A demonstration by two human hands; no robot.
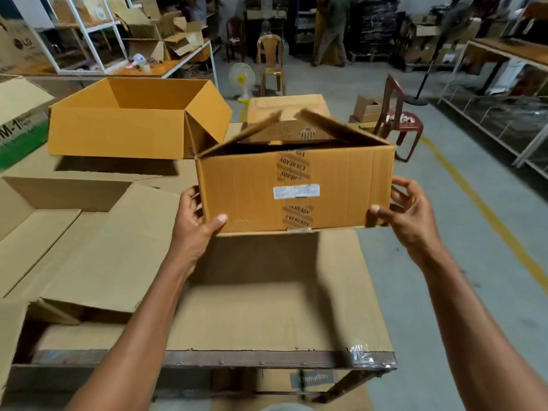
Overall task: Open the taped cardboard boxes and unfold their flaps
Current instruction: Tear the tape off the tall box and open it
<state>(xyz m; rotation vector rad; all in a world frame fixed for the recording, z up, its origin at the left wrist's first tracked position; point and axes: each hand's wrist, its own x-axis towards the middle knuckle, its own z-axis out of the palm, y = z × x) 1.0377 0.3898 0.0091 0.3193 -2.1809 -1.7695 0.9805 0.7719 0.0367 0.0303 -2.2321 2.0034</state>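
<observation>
The taped box (293,188) sits on the table (267,307), the open box (130,120) behind-left of it.

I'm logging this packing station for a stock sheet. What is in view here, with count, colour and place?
held box: 1, brown, printed tape and white label, top flaps part open, raised above the table.
large open box: 1, orange-brown, far left on the table.
flattened cardboard: several sheets, tan, covering the table's left side.
table: 1, dark edge, cardboard sheet on top.
green-printed carton: 1, tan and green, left edge.
plastic chairs: 2, tan at the back, maroon on the right.
fan: 1, white and yellow, on the floor.
shelving: white frames, back left.
people: at least 2, far back.
left hand: grip on the box's lower left corner.
right hand: grip on the box's lower right corner.
</observation>
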